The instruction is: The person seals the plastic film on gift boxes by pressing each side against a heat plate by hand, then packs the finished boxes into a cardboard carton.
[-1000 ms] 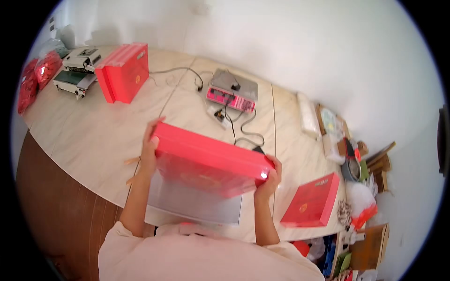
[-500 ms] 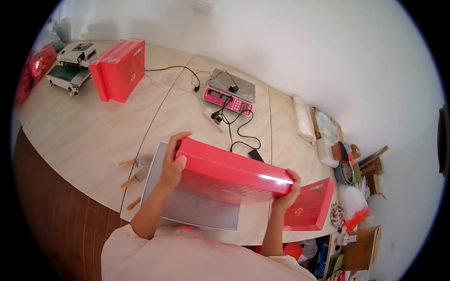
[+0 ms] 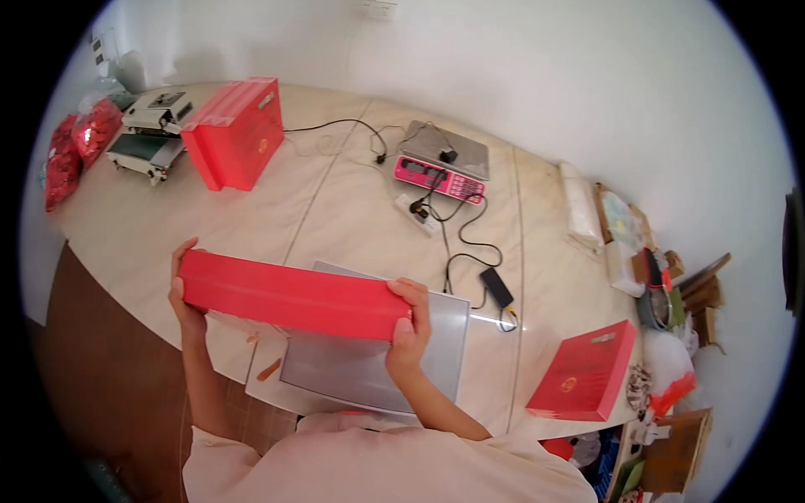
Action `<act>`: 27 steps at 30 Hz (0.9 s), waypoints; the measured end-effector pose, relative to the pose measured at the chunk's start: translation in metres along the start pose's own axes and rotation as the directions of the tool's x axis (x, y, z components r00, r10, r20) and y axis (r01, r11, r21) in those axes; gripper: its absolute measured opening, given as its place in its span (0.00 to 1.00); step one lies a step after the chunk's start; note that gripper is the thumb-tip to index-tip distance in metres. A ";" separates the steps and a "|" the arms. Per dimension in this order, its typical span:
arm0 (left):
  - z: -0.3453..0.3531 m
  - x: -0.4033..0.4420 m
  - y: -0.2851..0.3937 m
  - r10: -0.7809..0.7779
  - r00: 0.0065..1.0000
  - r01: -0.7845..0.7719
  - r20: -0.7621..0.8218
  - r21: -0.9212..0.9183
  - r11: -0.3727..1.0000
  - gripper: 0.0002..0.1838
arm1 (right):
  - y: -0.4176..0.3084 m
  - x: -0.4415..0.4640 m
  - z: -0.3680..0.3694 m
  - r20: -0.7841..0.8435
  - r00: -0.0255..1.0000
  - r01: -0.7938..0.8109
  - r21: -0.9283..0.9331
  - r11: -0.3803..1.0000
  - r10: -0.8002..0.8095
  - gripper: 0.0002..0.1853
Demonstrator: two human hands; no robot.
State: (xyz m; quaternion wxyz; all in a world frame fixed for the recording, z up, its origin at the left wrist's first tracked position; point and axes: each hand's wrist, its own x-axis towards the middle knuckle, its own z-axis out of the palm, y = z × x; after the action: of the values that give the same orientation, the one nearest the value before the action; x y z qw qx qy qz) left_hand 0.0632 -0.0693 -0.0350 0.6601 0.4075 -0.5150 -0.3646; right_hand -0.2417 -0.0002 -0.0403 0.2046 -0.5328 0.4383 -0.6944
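Observation:
A shiny red box (image 3: 289,293) is held up between my two hands, its long narrow side facing me. My left hand (image 3: 186,293) grips the box's left end, and my right hand (image 3: 408,327) is wrapped round its right end. Beneath and to the right lies a flat grey panel (image 3: 369,369) on the table, partly covered by the box and my right arm. A wooden handle (image 3: 268,370) shows just left of the panel; what it belongs to is mostly hidden by the box.
Red boxes (image 3: 239,138) stand at the back left beside a small white machine (image 3: 151,138) and red bags (image 3: 96,126). A pink-fronted scale (image 3: 440,178), a power strip (image 3: 417,215) and black cables lie at the back. Another red box (image 3: 587,369) rests on the right.
Both hands have carried the red box to the left, off most of the grey panel. The view has also shifted, so the background things appear farther right.

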 end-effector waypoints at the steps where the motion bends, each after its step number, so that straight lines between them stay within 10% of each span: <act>1: 0.000 -0.001 -0.002 0.002 1.000 -0.002 0.003 0.033 0.999 0.43 | 0.002 0.001 -0.004 0.006 1.000 0.000 0.012 1.000 0.000 0.27; 27: 0.158 -0.059 0.000 -0.075 0.911 0.150 0.405 -0.156 0.976 0.50 | -0.006 -0.017 -0.181 -0.273 0.962 -0.027 -0.092 0.995 0.000 0.36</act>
State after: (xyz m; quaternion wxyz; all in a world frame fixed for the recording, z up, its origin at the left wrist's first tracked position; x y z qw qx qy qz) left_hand -0.1035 -0.0422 -0.0356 0.5547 0.2914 -0.5777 -0.5230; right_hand -0.4015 0.0866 -0.0531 0.1215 -0.4382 0.4983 -0.7382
